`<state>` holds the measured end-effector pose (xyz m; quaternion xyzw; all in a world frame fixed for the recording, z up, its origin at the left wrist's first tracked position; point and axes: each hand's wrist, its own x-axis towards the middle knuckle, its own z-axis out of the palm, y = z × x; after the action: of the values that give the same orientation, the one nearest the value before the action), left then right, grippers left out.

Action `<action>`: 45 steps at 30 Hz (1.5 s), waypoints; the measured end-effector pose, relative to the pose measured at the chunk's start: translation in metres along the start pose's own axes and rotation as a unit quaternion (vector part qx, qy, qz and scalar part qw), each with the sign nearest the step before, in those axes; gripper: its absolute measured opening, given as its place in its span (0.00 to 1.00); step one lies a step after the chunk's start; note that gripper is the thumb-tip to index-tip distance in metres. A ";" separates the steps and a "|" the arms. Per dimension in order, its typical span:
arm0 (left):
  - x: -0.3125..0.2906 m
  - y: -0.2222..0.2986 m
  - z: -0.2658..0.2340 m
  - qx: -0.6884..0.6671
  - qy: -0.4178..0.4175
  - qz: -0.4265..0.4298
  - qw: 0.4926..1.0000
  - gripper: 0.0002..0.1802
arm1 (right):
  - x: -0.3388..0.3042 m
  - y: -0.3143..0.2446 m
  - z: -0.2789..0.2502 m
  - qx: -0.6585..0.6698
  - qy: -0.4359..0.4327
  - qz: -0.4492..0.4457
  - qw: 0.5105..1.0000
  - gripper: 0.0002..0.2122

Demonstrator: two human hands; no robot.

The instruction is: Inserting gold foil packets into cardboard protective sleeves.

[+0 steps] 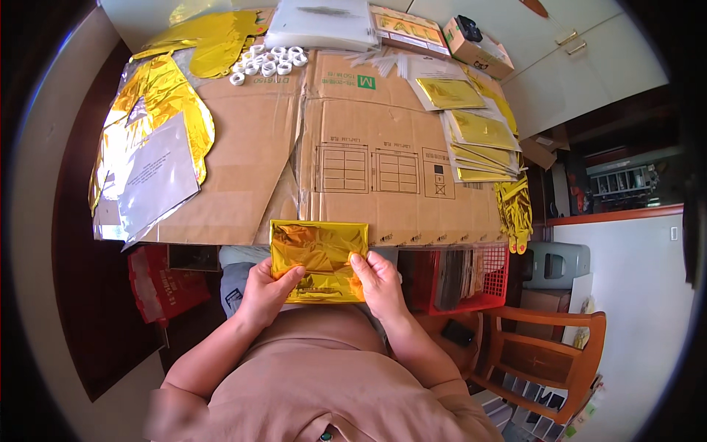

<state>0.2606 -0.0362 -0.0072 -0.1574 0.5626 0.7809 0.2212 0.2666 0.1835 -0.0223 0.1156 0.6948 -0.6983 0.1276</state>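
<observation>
Both hands hold a flat, shiny gold foil packet [320, 247] over the near edge of the cardboard-covered table. My left hand [271, 289] grips its lower left side, thumb on top. My right hand [377, 283] grips its right side, thumb also on top. The fingers underneath are hidden. To the left on the table lie large gold foil sheets [195, 121], which look like flat balloons, with a printed sheet in a clear bag [158, 166] over them. On the right are several packed gold foil packets [482, 131] in overlapping rows.
White ribbon rolls [269, 65] sit at the back, beside a stack of clear plastic bags [322, 26]. White straws [381, 62] lie near flat boxes [412, 31]. Gold foil strips [514, 210] hang off the right edge. A red crate [490, 276] and wooden chair [545, 353] stand to the right.
</observation>
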 end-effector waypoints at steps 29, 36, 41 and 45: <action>-0.011 0.015 -0.015 0.048 -0.099 -0.086 0.990 0.09 | -0.001 -0.012 0.011 0.153 0.070 -0.004 0.986 0.11; -0.016 0.015 -0.020 0.041 -0.114 -0.070 0.990 0.10 | -0.006 -0.016 0.007 0.175 0.085 -0.008 0.981 0.11; -0.016 0.020 -0.020 0.046 -0.101 -0.057 0.992 0.10 | -0.002 -0.021 0.001 0.207 0.065 0.013 0.976 0.14; -0.016 0.021 -0.025 0.088 -0.114 -0.039 0.989 0.11 | 0.002 -0.013 -0.016 0.131 0.020 -0.027 0.991 0.14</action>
<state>0.2630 -0.0686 0.0098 -0.0688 0.5936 0.7319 0.3273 0.2599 0.1993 -0.0106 0.1267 0.6029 -0.7837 0.0786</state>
